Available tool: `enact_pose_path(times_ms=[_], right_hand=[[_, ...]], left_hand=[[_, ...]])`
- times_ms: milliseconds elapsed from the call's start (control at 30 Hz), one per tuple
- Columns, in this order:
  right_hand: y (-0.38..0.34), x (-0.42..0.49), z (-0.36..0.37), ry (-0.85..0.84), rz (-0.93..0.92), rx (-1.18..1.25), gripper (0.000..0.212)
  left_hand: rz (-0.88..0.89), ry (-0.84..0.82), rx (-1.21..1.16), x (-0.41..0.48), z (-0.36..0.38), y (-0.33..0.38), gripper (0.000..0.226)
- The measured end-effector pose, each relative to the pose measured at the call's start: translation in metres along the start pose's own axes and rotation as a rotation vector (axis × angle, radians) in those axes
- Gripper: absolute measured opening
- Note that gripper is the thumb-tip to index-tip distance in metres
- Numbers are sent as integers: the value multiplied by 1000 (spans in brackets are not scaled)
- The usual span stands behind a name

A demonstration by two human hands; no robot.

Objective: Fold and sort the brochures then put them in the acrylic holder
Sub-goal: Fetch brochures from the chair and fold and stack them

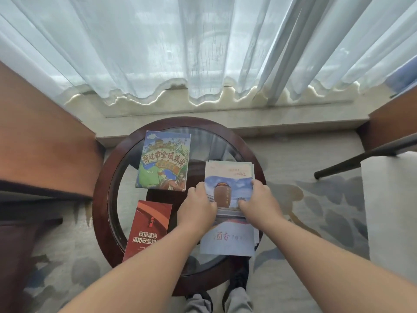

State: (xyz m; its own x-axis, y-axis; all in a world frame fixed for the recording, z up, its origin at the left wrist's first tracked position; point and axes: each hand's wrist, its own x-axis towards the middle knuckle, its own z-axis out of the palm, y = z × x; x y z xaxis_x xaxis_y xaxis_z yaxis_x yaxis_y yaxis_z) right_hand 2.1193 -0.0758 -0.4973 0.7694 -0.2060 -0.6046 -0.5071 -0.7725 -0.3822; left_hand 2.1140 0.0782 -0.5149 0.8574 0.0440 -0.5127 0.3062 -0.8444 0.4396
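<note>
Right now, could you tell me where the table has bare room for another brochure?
Bare glass lies at the back, between the map brochure, the jar brochure stack and the table rim. The right is crowded: left hand and right hand grip that stack.

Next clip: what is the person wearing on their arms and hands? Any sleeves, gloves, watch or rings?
The left hand and right hand are ungloved, and no ring, watch or bracelet shows. Above the wrists, no sleeve comes into view anywhere in the frame.
</note>
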Motion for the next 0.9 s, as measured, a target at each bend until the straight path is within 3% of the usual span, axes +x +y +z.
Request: enact_pose_path(times_ms=[233, 367, 500, 600, 700, 900], right_hand=[[9, 31, 14, -4, 3, -152, 44], [18, 35, 15, -26, -24, -218, 48], [18, 43, 4, 17, -148, -346, 84], [15, 54, -4, -38, -313, -554, 103], [15, 65, -6, -114, -404, -663, 102], [20, 74, 2, -120, -410, -707, 92]], left_hand=[[6, 16, 18, 27, 31, -3, 51], [2, 20, 19, 28, 38, -2, 51], [-24, 74, 94, 30, 34, 1, 67], [126, 237, 207, 37, 38, 12, 75], [265, 198, 273, 54, 51, 32, 75], [245, 128, 529, 74, 86, 31, 81]])
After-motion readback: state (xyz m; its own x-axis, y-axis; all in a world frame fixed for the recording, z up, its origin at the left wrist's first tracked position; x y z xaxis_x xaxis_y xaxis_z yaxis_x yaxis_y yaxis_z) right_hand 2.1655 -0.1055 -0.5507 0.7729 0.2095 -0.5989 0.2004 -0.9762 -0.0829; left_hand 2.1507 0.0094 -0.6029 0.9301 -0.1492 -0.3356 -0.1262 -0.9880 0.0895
